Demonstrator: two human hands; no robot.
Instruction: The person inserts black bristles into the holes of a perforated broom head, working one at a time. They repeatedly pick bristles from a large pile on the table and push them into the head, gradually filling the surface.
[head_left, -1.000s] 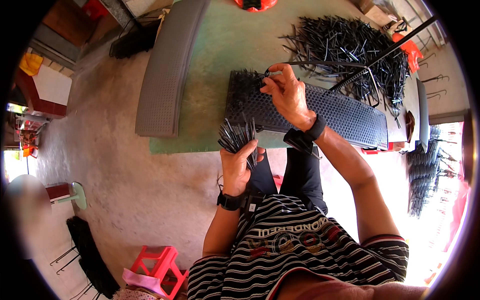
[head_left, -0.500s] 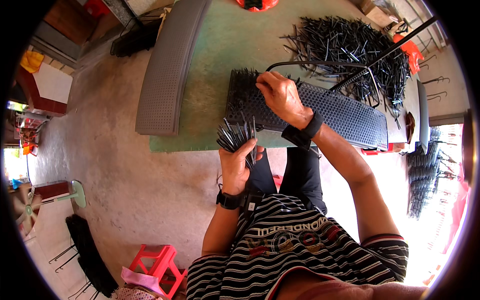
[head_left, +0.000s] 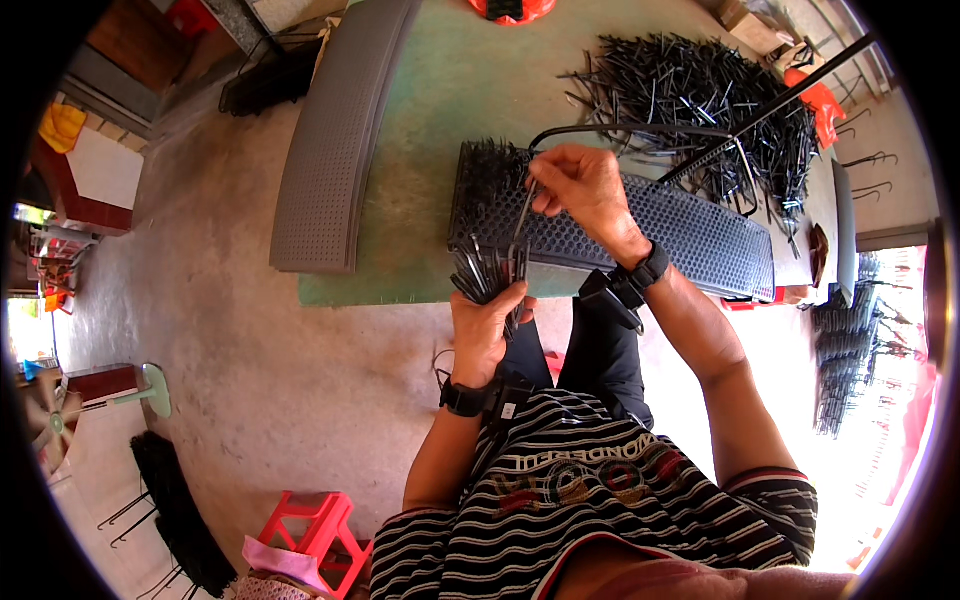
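My left hand [head_left: 480,335] is closed round a bundle of thin black strips [head_left: 482,272], their tips fanning up just off the table's near edge. Between the thumb and fingers of my right hand [head_left: 588,192] is one thin black strip [head_left: 524,212], slanting down toward the bundle; whether it touches the bundle I cannot tell. Under and behind that hand lies a long dark panel [head_left: 690,228] full of round holes. Bristly black strips [head_left: 488,175] stand thickly in the panel's left end.
A big heap of loose black strips [head_left: 700,110] covers the table's far right. Over the panel passes a bent black metal frame [head_left: 640,127]. Grey perforated panels [head_left: 335,150] lie stacked at the green table's [head_left: 440,90] left edge. A red stool [head_left: 312,530] stands lower left.
My right hand has moved off the panel's strip-filled end, slightly right, and now draws a single strip by the bundle. My left hand has shifted a little to the right.
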